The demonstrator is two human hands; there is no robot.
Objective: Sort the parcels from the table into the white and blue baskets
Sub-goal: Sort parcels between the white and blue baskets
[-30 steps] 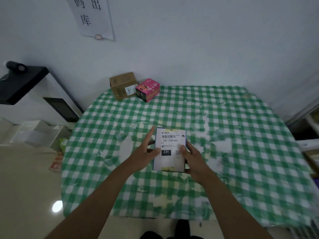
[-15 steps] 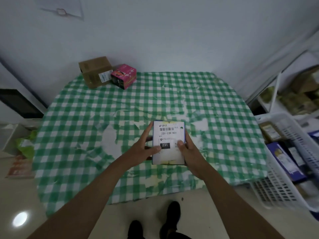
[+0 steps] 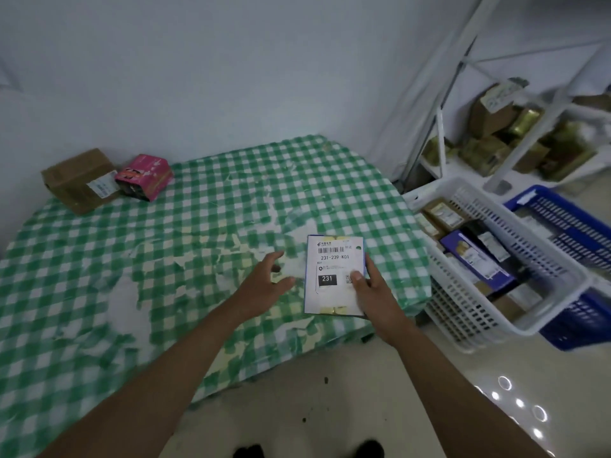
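My right hand grips a flat parcel with a white shipping label, held above the right part of the green checked table. My left hand hovers just left of the parcel, fingers apart, touching nothing. A brown cardboard box and a pink box stand at the table's far left corner. To the right of the table sits the white basket, holding several parcels. The blue basket sits right behind it.
A white metal shelf rack with several brown and gold packages stands at the back right, behind the baskets. A white wall runs behind the table. Glossy pale floor lies below me, and my shoes show at the bottom edge.
My left hand has let go of the labelled parcel and opened; the right hand alone holds it. My view has swung right, bringing the baskets and the shelf rack into sight.
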